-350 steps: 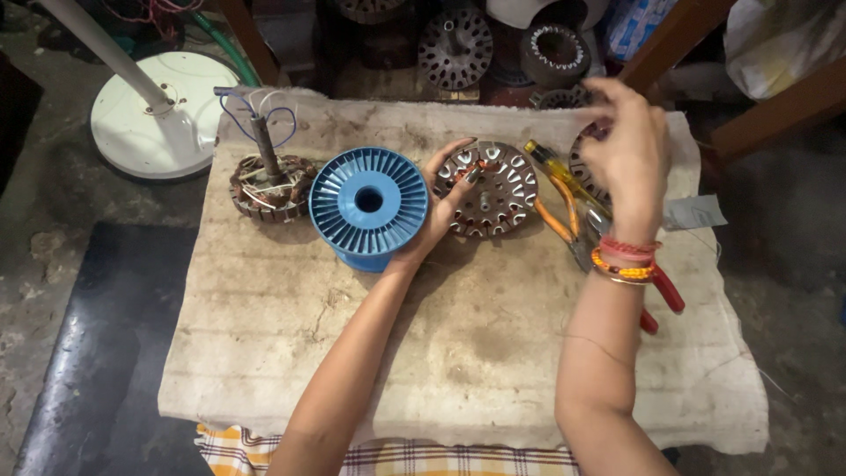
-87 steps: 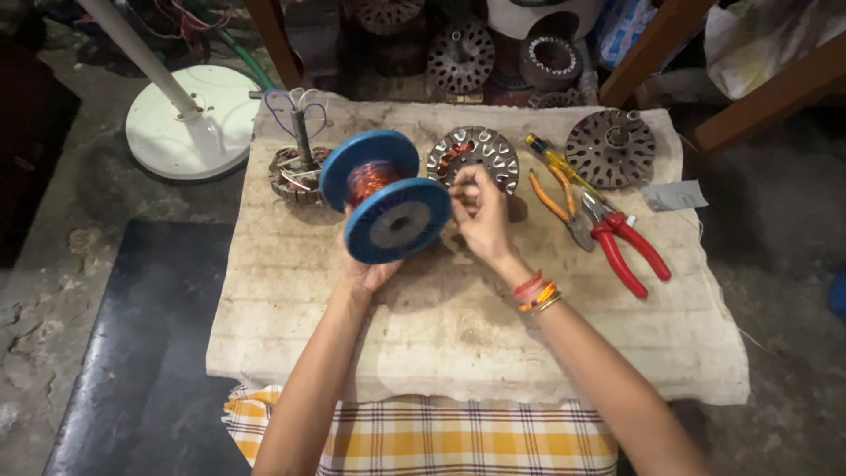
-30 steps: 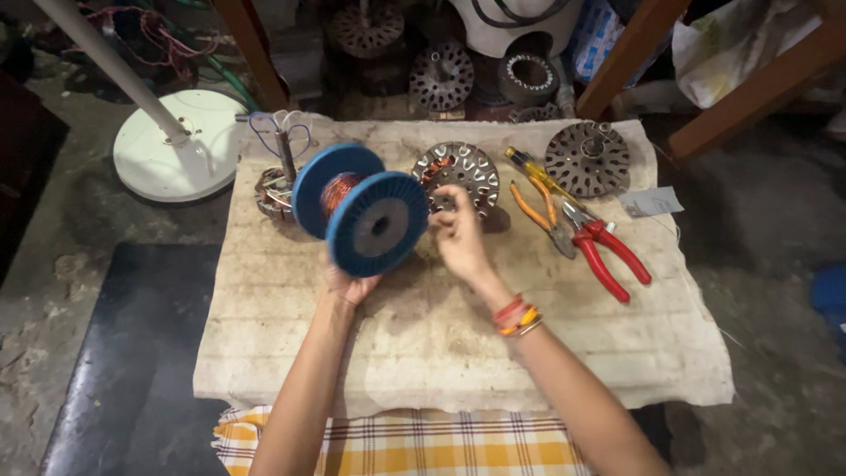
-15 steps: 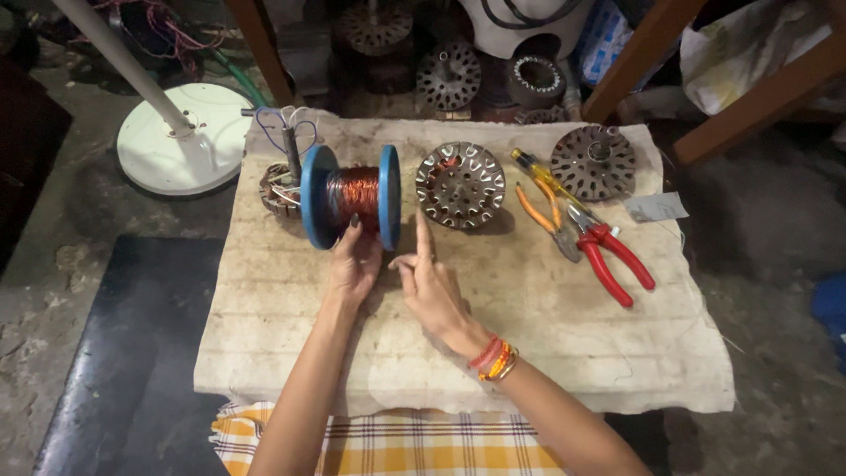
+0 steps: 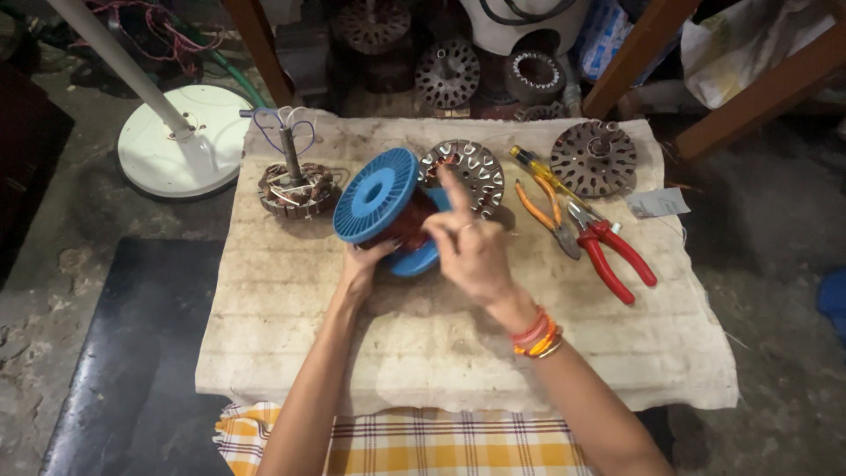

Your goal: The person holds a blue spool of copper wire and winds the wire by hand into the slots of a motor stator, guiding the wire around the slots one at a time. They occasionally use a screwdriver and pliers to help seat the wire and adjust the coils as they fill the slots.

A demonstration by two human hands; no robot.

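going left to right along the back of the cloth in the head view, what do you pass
white round fan base → wound stator with shaft → blue spool of copper wire → bare stator core → yellow-handled screwdriver → red-handled pliers → dark rotor disc → paper scrap

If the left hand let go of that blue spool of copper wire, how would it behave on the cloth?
The blue spool has round flanges, so it would probably roll. Its thick copper winding suggests weight. The left hand props it tilted; it may tip.
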